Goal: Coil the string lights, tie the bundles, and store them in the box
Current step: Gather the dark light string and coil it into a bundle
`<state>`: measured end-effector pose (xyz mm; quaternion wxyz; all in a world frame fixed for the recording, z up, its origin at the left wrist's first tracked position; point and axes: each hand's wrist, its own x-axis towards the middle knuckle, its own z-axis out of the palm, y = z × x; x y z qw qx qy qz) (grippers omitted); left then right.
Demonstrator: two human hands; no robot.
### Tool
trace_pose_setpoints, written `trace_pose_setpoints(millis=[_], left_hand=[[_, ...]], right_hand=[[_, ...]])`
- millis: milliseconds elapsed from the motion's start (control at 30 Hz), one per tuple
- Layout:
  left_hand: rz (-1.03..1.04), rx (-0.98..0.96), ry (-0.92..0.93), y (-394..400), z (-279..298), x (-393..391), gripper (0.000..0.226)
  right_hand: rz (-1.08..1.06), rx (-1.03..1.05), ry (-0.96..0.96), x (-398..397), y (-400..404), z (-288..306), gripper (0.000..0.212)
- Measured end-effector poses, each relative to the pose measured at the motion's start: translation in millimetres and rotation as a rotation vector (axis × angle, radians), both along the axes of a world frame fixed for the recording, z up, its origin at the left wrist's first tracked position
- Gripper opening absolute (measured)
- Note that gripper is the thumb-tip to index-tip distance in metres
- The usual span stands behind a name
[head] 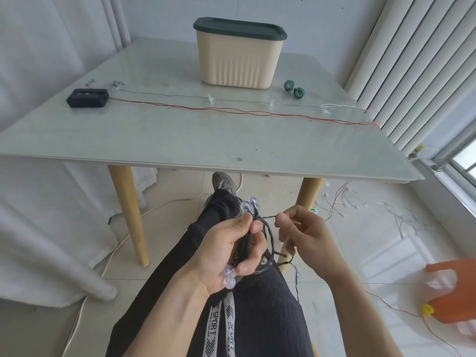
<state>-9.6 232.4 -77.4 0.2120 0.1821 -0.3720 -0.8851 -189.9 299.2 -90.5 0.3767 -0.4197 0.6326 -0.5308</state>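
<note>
The left hand (226,249) is gripping the coiled bundle of lights (253,238) upright over the lap, while the right hand (300,229) is pinching the wire's free end (269,217) just to the bundle's right — likely wrapping it crosswise. The box (238,59) is sitting lidded across the table (180,140), well apart.

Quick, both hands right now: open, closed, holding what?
Left hand: closed around the coiled bundle of string lights.
Right hand: pinching the dark wire end coming off that bundle.
</note>
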Motion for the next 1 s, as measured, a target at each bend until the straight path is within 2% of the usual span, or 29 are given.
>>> trace_pose_setpoints(millis=[133, 267, 333, 400, 467, 533, 600, 700, 833, 1000], left_hand=[[-0.001, 0.09, 0.079, -2, 0, 0, 0.03], [0.12, 0.194, 0.142, -10, -3, 3, 0.034], [0.204, 0.254, 0.176, -13, -4, 3, 0.035], [0.28, 0.306, 0.224, -13, -5, 2, 0.035], [0.341, 0.324, 0.263, -14, -4, 2, 0.033], [0.376, 0.319, 0.295, -16, -1, 3, 0.028], [0.399, 0.304, 0.305, -18, 1, 5, 0.027], [0.425, 0.312, 0.313, -21, 0, 9, 0.028], [0.477, 0.313, 0.32, -23, -1, 11, 0.031], [0.557, 0.298, 0.3, -28, -3, 16, 0.033]], right_hand=[[-0.048, -0.002, 0.11, -4, 2, -3, 0.038], [0.055, 0.129, 0.198, -17, 12, -2, 0.038], [0.049, 0.098, 0.16, -21, 19, -4, 0.03], [-0.046, 0.006, 0.132, -25, 24, -7, 0.028], [-0.05, -0.025, 0.115, -26, 28, -9, 0.027], [0.03, 0.011, 0.12, -27, 31, -15, 0.017], [0.085, 0.068, 0.19, -26, 33, -19, 0.009], [0.083, 0.098, 0.265, -26, 36, -22, 0.019], [0.007, 0.112, 0.121, -27, 42, -21, 0.015], [-0.021, 0.23, -0.045, -34, 53, -28, 0.012]])
